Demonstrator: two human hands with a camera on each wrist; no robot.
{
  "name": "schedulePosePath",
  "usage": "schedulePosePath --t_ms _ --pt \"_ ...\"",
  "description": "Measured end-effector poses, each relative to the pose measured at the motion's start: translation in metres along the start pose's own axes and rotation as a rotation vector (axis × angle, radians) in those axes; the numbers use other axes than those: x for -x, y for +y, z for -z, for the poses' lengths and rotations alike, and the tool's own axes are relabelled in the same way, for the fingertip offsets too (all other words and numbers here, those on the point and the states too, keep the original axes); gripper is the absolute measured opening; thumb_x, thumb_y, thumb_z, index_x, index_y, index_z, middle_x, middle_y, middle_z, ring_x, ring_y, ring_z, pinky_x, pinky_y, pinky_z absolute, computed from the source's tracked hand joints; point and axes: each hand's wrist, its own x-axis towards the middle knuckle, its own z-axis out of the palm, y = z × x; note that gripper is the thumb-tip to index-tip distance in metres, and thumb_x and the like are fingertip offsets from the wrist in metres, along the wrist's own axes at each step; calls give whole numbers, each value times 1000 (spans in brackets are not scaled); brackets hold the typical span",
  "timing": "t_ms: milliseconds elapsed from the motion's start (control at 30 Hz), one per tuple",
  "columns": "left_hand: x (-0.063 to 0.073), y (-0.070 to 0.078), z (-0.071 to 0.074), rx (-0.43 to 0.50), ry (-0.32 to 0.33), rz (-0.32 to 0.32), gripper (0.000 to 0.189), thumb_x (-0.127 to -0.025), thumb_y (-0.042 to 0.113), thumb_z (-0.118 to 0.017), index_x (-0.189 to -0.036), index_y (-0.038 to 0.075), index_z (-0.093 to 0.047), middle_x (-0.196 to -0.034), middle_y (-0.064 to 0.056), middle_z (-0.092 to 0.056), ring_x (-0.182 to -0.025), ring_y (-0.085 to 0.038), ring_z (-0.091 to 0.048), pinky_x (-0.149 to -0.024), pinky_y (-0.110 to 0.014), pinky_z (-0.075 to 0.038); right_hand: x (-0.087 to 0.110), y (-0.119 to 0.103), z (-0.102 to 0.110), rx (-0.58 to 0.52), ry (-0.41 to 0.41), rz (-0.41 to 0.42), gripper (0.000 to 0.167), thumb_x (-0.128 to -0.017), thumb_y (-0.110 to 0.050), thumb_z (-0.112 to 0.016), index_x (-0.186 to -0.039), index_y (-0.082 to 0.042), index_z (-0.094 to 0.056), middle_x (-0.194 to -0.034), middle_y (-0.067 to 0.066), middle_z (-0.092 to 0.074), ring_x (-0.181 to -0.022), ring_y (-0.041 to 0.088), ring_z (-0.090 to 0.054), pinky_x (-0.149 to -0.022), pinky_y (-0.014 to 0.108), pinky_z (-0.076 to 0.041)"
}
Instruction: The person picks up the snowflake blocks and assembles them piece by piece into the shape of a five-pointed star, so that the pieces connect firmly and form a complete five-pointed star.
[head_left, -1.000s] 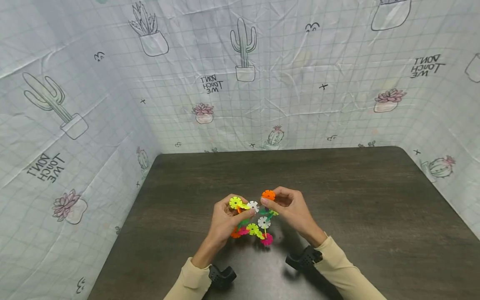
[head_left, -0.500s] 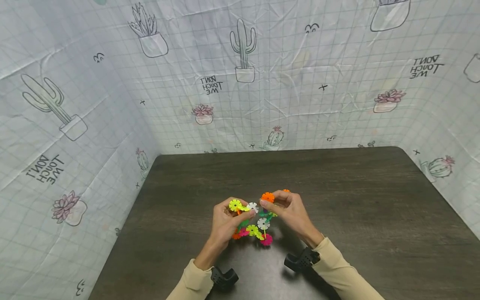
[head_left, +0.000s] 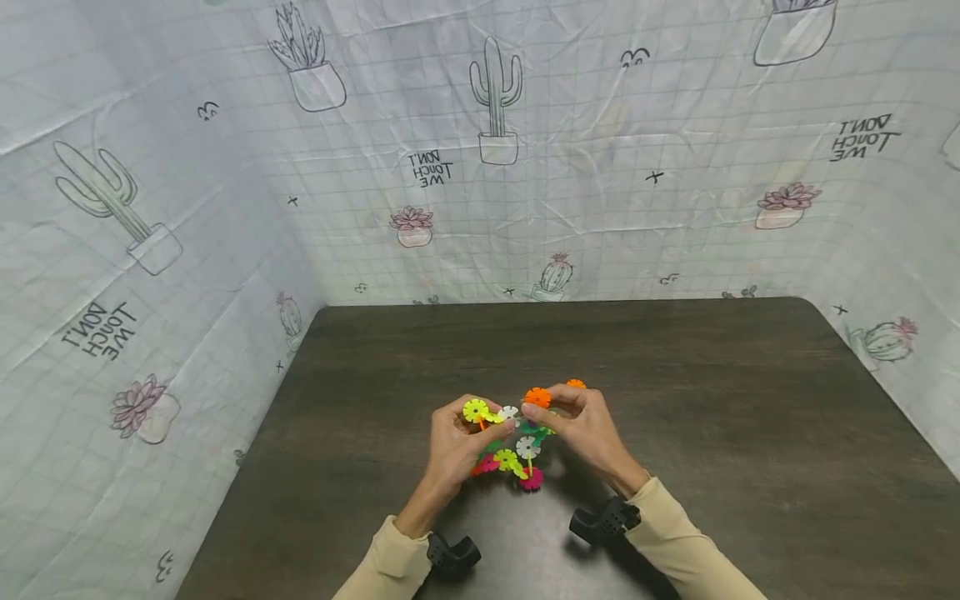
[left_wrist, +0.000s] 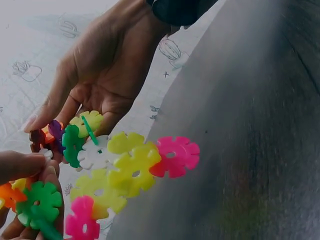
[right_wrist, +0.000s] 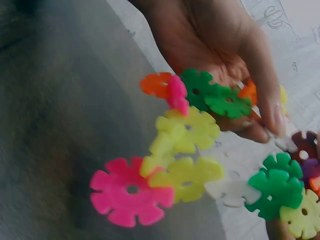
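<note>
A ring-like chain of linked flower-shaped plastic discs, in yellow, pink, green, white and orange, hangs between both hands above the table. My left hand point(head_left: 456, 442) pinches a white disc point(right_wrist: 286, 144) between thumb and fingers, with a yellow disc point(head_left: 476, 410) beside its fingertips. Opposite it, my right hand point(head_left: 588, 433) pinches the other end near an orange disc point(head_left: 537, 397), where a brown disc point(right_wrist: 303, 146) meets the white one's edge. Lower in the chain are a pink disc point(left_wrist: 175, 156) and a green disc point(left_wrist: 40, 202). Fingers hide how the two ends join.
The dark wooden table point(head_left: 675, 358) spreads around the hands. A pale curtain point(head_left: 600, 208) printed with cacti stands along the back and sides. Black camera mounts point(head_left: 603, 521) sit on both wrists.
Another orange disc now shows behind the right hand's fingers. The right hand has dipped slightly. Both hands keep their pinch on the chain, and the view has shifted a little.
</note>
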Motion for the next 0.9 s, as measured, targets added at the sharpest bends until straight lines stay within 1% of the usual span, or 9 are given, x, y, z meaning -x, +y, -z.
schedulePosePath --t_ms 133,267,367,400,533,633,767,833,900 --pt "1 1 -2 -42 -30 14 27 -85 11 -87 -106 2 -72 -101 -23 -71 -76 -14 -70 -69 -27 -61 0 -3 6 85 -5 1 16 -94 -24 -79 -107 -15 -80 -111 6 -77 -110 14 -74 -94 33 -59" --pt "1 1 0 -154 -79 30 33 -88 20 -85 -117 8 -74 -118 -13 -70 -96 -13 -65 -78 -26 -59 -2 -3 9 178 -34 14 18 -97 -29 -76 -110 -16 -79 -112 5 -77 -110 19 -75 -96 40 -60" --pt "1 0 1 -183 -121 31 35 -90 25 -83 -122 12 -75 -125 -8 -71 -107 -16 -66 -85 -29 -60 -4 -1 11 244 -71 30 22 -102 -31 -70 -115 -15 -78 -114 4 -78 -110 19 -75 -97 40 -60" --pt "1 -1 2 -175 -134 34 35 -91 25 -83 -122 13 -76 -125 -8 -73 -106 -17 -68 -85 -30 -60 -5 0 13 259 -81 36 24 -104 -32 -67 -116 -14 -78 -115 5 -78 -110 18 -75 -96 39 -61" --pt "1 -2 2 -143 -192 43 34 -92 27 -82 -122 13 -77 -124 -8 -76 -103 -15 -72 -84 -29 -62 -8 2 25 168 -93 3 35 -109 -32 -57 -124 -6 -73 -126 16 -74 -112 20 -74 -97 36 -61" --pt "1 -1 4 -127 -239 58 38 -91 26 -82 -125 11 -76 -125 -9 -76 -103 -13 -74 -83 -29 -63 -11 5 37 117 -25 -43 40 -109 -34 -56 -126 0 -70 -129 26 -70 -109 27 -74 -95 39 -62" --pt "1 1 8 -145 -277 65 44 -89 29 -84 -128 11 -74 -123 -6 -76 -107 -16 -73 -85 -33 -62 -13 15 51 330 87 -77 35 -106 -30 -63 -125 -2 -72 -116 24 -74 -85 29 -76 -76 38 -64" --pt "1 2 10 -166 -287 61 45 -88 30 -85 -128 12 -74 -121 -4 -77 -111 -17 -71 -88 -36 -61 -13 22 56 452 100 -92 33 -104 -26 -66 -128 -3 -71 -107 22 -76 -72 26 -73 -63 36 -61" --pt "2 4 12 -187 -293 58 45 -87 30 -86 -128 15 -75 -118 -3 -79 -113 -17 -69 -91 -37 -60 -13 29 59 518 93 -102 33 -104 -22 -67 -131 -3 -70 -100 20 -75 -66 22 -69 -55 32 -55"
